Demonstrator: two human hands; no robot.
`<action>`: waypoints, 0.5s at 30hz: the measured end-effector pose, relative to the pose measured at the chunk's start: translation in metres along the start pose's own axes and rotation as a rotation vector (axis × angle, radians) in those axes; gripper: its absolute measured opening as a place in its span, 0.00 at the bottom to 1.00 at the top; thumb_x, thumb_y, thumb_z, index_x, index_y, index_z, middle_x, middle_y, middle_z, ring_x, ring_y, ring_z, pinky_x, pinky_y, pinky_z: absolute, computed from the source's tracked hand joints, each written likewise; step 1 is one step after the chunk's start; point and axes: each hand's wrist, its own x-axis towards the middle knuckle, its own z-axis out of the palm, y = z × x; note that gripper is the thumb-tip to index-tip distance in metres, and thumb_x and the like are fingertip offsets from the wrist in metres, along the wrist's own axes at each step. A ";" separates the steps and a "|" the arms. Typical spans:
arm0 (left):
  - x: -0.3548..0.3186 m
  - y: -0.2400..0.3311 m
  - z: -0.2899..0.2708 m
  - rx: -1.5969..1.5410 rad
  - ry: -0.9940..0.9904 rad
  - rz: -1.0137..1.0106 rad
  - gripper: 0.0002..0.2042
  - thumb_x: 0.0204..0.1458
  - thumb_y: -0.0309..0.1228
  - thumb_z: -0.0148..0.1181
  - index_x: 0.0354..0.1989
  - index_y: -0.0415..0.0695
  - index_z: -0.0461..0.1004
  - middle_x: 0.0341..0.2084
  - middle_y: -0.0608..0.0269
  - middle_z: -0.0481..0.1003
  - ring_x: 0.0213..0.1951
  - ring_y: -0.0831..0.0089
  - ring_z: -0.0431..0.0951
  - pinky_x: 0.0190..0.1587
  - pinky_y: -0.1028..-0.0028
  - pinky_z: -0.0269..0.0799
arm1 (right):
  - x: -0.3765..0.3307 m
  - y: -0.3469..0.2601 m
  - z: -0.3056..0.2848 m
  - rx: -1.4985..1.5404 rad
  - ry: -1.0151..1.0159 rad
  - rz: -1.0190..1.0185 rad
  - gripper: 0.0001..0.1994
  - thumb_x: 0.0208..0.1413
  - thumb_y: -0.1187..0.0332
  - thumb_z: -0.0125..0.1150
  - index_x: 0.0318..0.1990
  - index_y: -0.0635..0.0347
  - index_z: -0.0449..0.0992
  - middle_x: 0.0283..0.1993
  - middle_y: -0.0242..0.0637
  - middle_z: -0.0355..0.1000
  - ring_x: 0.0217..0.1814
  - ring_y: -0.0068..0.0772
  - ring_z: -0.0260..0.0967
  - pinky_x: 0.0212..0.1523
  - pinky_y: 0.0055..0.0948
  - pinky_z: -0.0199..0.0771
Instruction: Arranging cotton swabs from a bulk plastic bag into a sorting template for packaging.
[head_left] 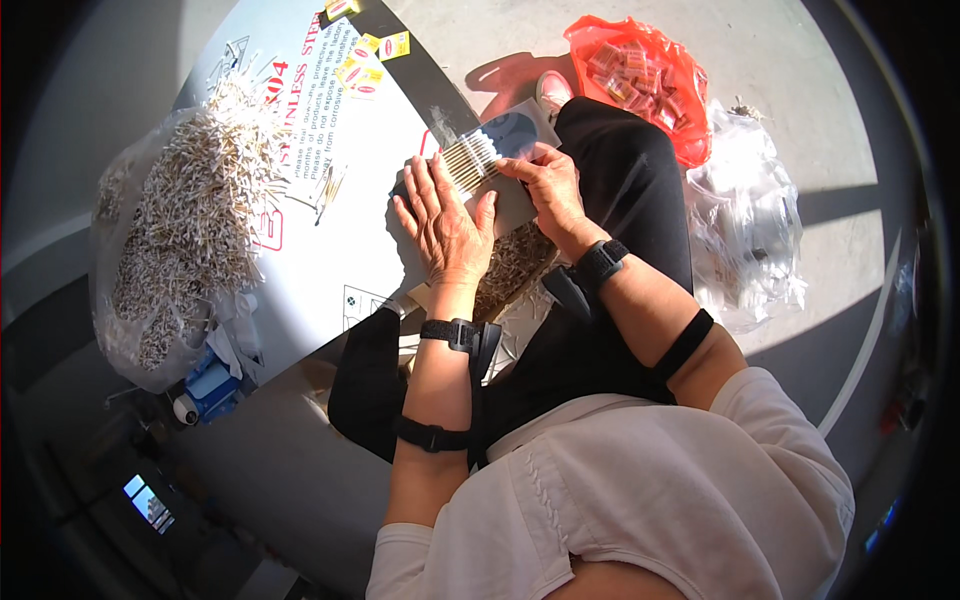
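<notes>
A flat row of cotton swabs (468, 163), side by side, lies on a grey-blue sheet (518, 132) at the table's edge nearest my legs. My left hand (445, 220) is palm down at the left of the row, fingers stretched and thumb apart, its fingertips beside the swabs. On the other side, my right hand (552, 192) has its fingers bent together, the tips at the swabs' right ends. Whatever those fingers pinch is hidden. Below the hands, a container of loose swabs (515, 268) shows between my legs, partly covered.
A large clear bag heaped with cotton swabs (190, 220) stands on the left of the white printed table (350, 210). Several loose swabs (327, 190) and small yellow packets (362, 65) lie on it. Rightward are a red bag of packets (640, 80) and clear plastic bags (745, 215).
</notes>
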 end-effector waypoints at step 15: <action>0.001 -0.001 0.002 0.029 0.027 0.022 0.39 0.58 0.55 0.49 0.72 0.47 0.46 0.70 0.48 0.48 0.71 0.52 0.46 0.68 0.46 0.40 | 0.001 0.002 0.002 0.118 0.005 -0.019 0.11 0.43 0.78 0.70 0.20 0.58 0.71 0.22 0.25 0.69 0.25 0.15 0.61 0.27 0.19 0.59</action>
